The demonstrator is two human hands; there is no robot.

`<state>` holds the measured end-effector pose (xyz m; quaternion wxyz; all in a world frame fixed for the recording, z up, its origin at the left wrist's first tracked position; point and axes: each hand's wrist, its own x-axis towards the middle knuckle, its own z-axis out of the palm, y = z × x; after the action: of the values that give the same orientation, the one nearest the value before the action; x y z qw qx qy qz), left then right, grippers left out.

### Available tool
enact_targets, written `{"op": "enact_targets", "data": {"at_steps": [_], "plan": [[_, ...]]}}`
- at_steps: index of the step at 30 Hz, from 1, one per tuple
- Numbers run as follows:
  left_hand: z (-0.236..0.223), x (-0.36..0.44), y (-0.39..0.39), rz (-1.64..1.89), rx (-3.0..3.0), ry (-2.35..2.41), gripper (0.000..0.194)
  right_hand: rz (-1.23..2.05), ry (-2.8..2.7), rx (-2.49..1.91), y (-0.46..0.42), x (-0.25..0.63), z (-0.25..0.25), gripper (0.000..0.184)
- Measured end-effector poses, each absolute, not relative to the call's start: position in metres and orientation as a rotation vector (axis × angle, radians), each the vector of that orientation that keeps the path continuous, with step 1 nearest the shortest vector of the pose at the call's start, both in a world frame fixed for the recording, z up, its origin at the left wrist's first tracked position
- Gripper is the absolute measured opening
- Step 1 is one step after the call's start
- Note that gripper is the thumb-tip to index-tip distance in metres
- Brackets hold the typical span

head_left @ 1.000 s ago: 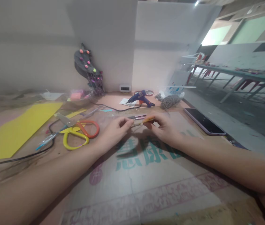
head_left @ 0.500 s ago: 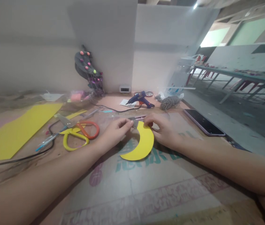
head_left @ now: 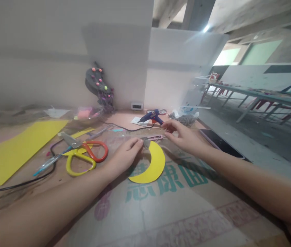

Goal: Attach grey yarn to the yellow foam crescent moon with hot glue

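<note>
A yellow crescent moon cutout [head_left: 157,164] lies over the printed board, its upper tip covered by a bit of grey yarn [head_left: 146,143]. Thumb and fingers of my left hand [head_left: 130,148] are closed at that grey tip, pinching it. My right hand [head_left: 177,133] is raised off the cutout, fingers loosely curved and thumb apart, with nothing seen in it. Just beyond its fingertips lies a blue hot glue gun [head_left: 153,117], nozzle pointing left. Behind the crescent's tip is a slim pink-edged tool [head_left: 157,137], partly hidden.
Scissors [head_left: 80,161] with orange and yellow handles lie left, beside a pen [head_left: 47,164] and a yellow sheet [head_left: 19,151]. A decorated grey crescent [head_left: 96,82] stands against the wall. Grey yarn [head_left: 186,119] and a phone [head_left: 220,142] are at right; a black cord [head_left: 13,188] crosses the left.
My right hand has let go of the crescent and moved right and away, toward the glue gun. The left hand stays at the tip. The camera view has tilted up slightly.
</note>
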<state>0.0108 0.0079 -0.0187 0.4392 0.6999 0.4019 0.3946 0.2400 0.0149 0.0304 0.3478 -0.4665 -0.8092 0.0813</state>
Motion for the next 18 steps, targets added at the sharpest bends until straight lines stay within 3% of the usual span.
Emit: {"op": "enact_targets", "data": {"at_steps": [18], "plan": [[-0.014,0.012,0.004,0.972,1.792,1.016,0.032,0.246,-2.034,-1.452,0.084,0.252,0.025,0.055]]}}
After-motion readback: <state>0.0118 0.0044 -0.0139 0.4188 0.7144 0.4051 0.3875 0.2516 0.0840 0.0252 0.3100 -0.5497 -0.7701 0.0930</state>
